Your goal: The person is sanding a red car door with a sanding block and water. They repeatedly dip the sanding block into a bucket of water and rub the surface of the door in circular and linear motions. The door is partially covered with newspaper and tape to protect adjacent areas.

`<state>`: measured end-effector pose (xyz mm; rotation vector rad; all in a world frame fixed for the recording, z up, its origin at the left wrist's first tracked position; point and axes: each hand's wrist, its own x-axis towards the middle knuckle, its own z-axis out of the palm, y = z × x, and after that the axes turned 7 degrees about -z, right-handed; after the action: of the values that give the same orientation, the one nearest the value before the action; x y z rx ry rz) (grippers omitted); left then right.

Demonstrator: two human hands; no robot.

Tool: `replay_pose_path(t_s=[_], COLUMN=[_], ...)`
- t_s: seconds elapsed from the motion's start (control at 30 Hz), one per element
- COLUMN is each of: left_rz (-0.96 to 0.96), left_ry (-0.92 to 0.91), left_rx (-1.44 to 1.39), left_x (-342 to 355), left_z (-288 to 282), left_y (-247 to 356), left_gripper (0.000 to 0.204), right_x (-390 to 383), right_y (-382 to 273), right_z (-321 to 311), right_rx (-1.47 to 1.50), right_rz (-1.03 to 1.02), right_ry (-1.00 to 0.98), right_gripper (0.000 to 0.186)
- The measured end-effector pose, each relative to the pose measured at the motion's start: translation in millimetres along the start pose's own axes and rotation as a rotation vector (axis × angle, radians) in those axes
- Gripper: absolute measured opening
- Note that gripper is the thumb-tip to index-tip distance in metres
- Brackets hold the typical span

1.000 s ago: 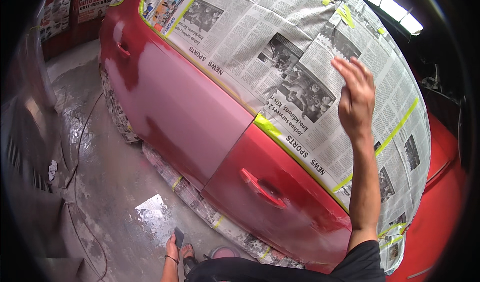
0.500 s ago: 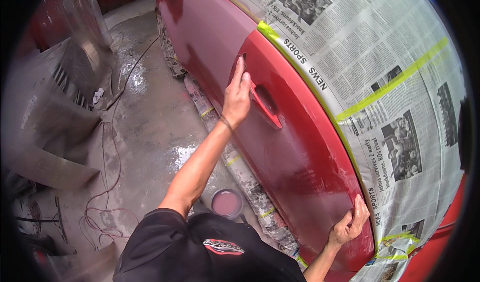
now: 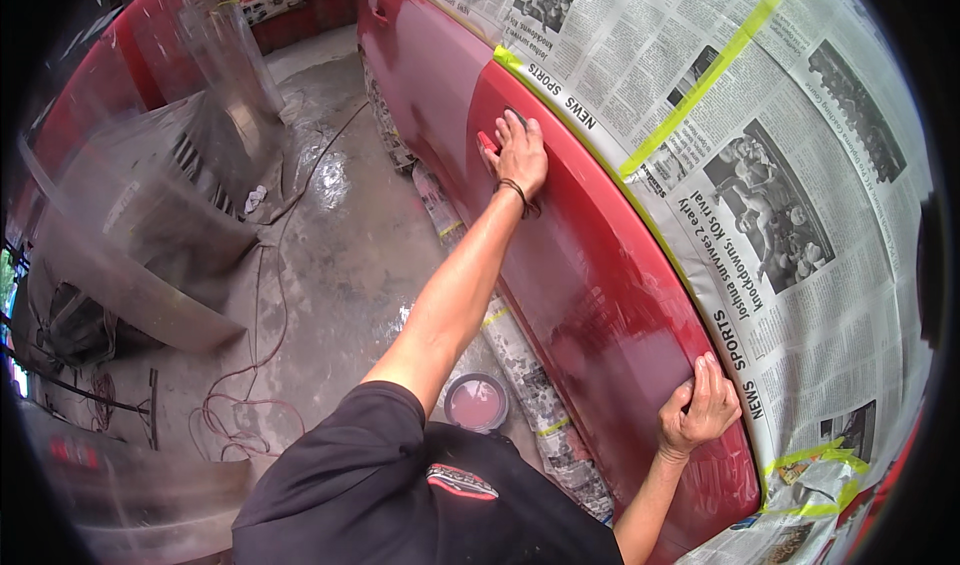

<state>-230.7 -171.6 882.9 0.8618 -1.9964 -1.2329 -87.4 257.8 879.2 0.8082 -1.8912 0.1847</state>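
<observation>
My left hand (image 3: pixel 517 160) presses on the red car door (image 3: pixel 590 275) over the handle, fingers spread across a small dark flat pad (image 3: pixel 516 119), mostly hidden beneath them. My right hand (image 3: pixel 698 405) rests with bent fingers against the same door near its lower right edge, holding nothing that I can see. The door has pinkish and darker dull patches. Above it, newspaper (image 3: pixel 780 225) with yellow-green tape (image 3: pixel 715 70) covers the upper car body. A pinkish-red panel (image 3: pixel 425 60) adjoins the door beyond my left hand.
A paper-wrapped strip (image 3: pixel 515 365) runs below the door. A round container (image 3: pixel 476 402) of pink liquid stands on the wet floor (image 3: pixel 330 265) beside it. Dusty loose panels and plastic sheeting (image 3: pixel 150 225) fill the left side, with cables and hoses (image 3: pixel 255 365) on the floor.
My left hand rose from low down with the pad onto the door. My right hand came down from the newspaper to the door, and the view turned.
</observation>
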Motion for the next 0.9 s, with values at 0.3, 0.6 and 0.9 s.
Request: replay_pose_path(t_s=[0.3, 0.6, 0.9], left_rz=[0.191, -0.109, 0.105], left_ry=[-0.195, -0.434, -0.140], left_rx=[0.004, -1.052, -0.307], left_x=[-170.9, 19.2, -117.7], left_z=[39.6, -85.3, 21.9], left_y=[-3.9, -33.4, -81.2], left_gripper=[0.080, 0.064, 0.076], right_x=[-5.4, -1.3, -7.8], right_y=[3.9, 1.2, 6.8], right_z=[1.5, 9.6, 5.9], right_rx=[-0.094, -0.077, -0.103], right_rz=[-0.009, -0.055, -0.076], right_ry=[-0.009, 0.008, -0.053], right_gripper=[0.030, 0.027, 0.031])
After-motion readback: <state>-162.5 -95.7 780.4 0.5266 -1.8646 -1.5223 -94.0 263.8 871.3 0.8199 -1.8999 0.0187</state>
